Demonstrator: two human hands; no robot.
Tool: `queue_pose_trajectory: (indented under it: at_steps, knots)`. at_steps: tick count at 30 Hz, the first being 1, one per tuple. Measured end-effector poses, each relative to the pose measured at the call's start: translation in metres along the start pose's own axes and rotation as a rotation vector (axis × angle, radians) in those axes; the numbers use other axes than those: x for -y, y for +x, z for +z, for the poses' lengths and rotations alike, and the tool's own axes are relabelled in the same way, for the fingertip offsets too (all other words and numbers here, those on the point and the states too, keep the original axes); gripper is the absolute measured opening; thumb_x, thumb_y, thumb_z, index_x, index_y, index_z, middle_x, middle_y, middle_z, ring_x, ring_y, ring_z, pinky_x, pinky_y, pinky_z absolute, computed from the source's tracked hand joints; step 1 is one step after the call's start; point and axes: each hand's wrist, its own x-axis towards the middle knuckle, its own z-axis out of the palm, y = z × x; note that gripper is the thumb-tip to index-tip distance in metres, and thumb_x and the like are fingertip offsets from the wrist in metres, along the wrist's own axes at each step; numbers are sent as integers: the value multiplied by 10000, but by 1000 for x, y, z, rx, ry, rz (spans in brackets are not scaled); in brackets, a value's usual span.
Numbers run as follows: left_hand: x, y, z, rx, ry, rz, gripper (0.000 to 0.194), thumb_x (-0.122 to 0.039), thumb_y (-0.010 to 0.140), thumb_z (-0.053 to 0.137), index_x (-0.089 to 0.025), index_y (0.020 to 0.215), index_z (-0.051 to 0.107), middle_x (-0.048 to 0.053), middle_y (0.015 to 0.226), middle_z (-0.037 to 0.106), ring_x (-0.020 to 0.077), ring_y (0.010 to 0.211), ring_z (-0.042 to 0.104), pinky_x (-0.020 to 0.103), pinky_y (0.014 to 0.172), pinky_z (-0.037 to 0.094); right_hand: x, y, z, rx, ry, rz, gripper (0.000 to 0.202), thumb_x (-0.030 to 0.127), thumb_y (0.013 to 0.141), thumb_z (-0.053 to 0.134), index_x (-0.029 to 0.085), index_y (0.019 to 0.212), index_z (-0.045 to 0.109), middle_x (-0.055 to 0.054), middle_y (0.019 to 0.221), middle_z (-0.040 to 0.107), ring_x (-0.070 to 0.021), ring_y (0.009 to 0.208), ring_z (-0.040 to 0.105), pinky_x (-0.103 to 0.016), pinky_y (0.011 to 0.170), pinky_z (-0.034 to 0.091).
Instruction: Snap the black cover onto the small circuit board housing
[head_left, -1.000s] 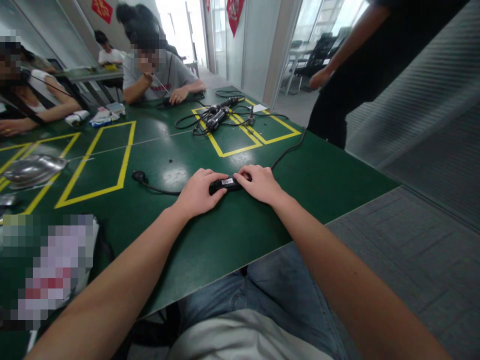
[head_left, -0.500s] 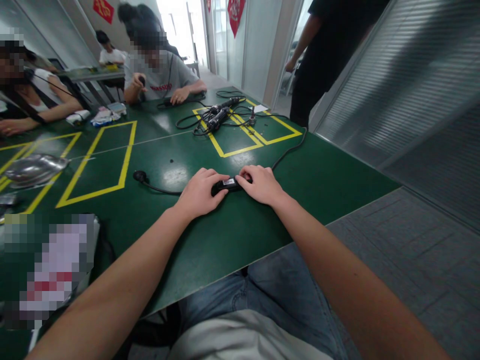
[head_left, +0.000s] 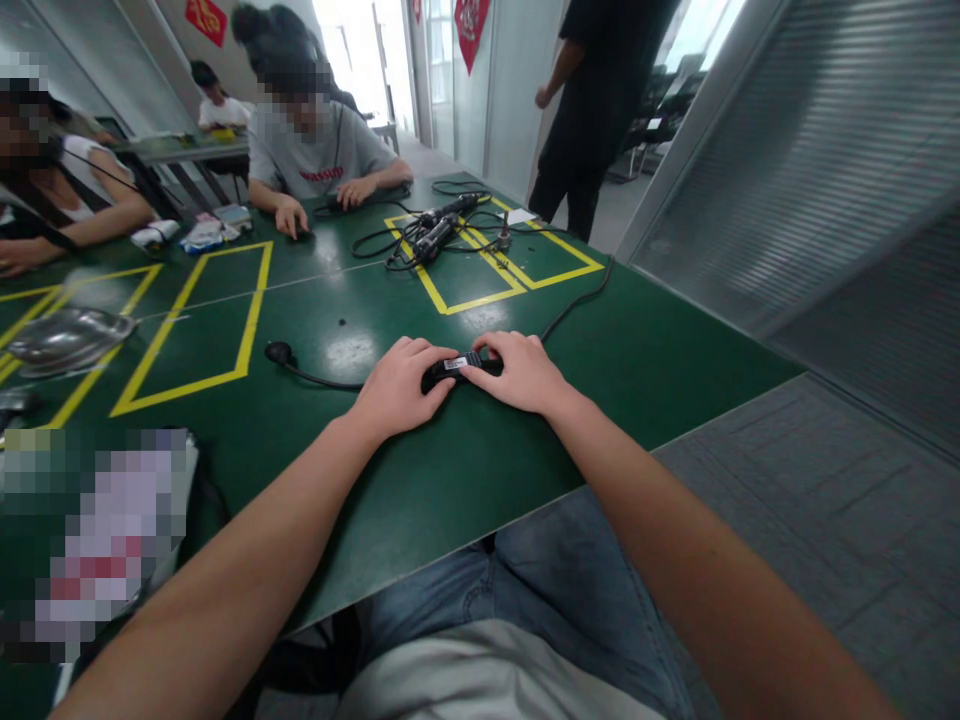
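Observation:
A small black box with a white label (head_left: pixel 455 364), like an in-line unit on a cord, lies on the green table between my hands. My left hand (head_left: pixel 401 385) is closed around its left end, with thumb and fingers on opposite sides. My right hand (head_left: pixel 521 370) grips the right end in a pinch, its thumb along the near side. A black cord leads left to a rounded black end piece (head_left: pixel 278 353). On the other side a dark cable (head_left: pixel 577 305) leads away to the right and back. My palms hide the box's ends.
Black screwdriver-like tools (head_left: pixel 435 235) with tangled cables lie within yellow tape outlines. A shiny metal dish (head_left: pixel 71 338) is at left, a blurred-out flat item (head_left: pixel 112 530) at front left. Co-workers sit across; a person in black (head_left: pixel 600 110) stands by the doorway.
My right thumb and fingers have shifted slightly on the box, uncovering more of its ridged top. The co-worker opposite lowered a hand to the table. The standing person moved left.

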Motion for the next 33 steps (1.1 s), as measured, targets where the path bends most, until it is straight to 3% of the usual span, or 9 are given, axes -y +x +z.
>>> queue_pose_trajectory:
  at_steps: [5, 33]
  knots:
    - [0, 0, 0, 4, -9, -5, 365, -341, 985, 664, -183, 1298, 764, 125, 1095, 768, 325, 1082, 671, 507, 993, 580, -2, 0, 1, 25, -9, -25, 392, 595, 965, 749, 270, 1180, 786, -83, 1089, 744, -323, 1075, 657, -423, 911, 420]
    - [0, 1, -1, 5, -123, -100, 348, -349, 994, 621, -214, 1285, 754, 102, 1131, 788, 303, 1057, 691, 489, 978, 577, -4, 0, 2, 23, -2, -19, 429, 578, 894, 857, 274, 1188, 786, -72, 1099, 740, -311, 1074, 658, -400, 900, 423]
